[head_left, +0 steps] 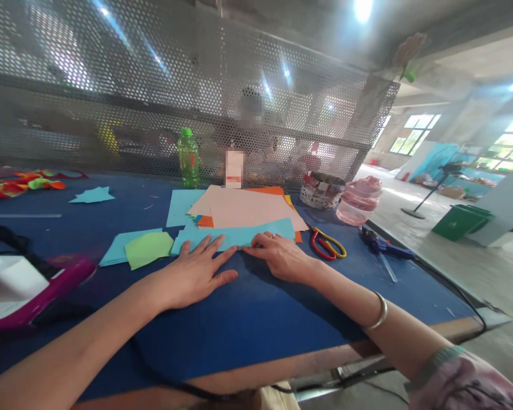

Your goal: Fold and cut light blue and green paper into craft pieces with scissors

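A folded light-blue paper strip [239, 233] lies on the blue table [256, 319] in front of a stack of pink, orange and blue sheets [243, 208]. My left hand [192, 273] lies flat with fingers spread, its fingertips on the strip's left part. My right hand [282, 256] rests palm down, its fingers pressed together on the strip's near edge at the middle. A ring shows on the right hand and a bangle on that wrist.
Red-and-yellow scissors [327, 244] and a blue glue gun [378, 244] lie right of the paper. A green bottle [188, 156], a basket [321, 191] and a pink jar [359, 200] stand behind. A yellow-green paper piece [147, 249] lies left. A mesh screen [154, 91] backs the table; a person sits behind.
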Demonstrator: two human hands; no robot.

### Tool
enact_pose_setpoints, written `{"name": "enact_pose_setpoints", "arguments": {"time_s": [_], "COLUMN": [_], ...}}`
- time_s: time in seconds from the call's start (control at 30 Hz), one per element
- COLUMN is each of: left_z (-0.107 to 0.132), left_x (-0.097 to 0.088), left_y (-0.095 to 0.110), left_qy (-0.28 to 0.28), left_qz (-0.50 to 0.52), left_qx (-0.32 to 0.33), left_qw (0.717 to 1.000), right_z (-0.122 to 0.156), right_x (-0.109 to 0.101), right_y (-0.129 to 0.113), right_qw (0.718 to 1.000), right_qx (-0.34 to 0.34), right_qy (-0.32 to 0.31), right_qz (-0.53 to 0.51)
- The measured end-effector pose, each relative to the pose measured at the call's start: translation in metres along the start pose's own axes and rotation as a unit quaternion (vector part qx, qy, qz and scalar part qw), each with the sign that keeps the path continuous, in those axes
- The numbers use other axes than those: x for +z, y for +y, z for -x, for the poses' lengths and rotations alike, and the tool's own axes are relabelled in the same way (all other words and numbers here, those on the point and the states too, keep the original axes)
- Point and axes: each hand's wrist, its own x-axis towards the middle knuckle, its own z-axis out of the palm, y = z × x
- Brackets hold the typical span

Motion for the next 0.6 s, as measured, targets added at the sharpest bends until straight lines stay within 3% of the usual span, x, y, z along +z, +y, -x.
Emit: {"name": "enact_pose_setpoints", "arguments": {"time_s": [0.33, 0.6], "left_z": [-0.004, -0.008], "left_x": [0.006, 0.014], "left_y": [-0.007, -0.013], "left_qy": [0.022, 0.029], "left_qz": [0.019, 0.018], "left_qx": [0.006, 0.008], "left_qw": [1.0, 0.999], "right_z": [0.005, 0.017], "right_x": [-0.014, -0.03], "right_y": [-0.001, 0.013], "right_qw": [0.996, 0.982], "right_qx": [0.053, 0.117], "right_qy": [-0.036, -0.089], "right_qz": [0.058, 0.122]}}
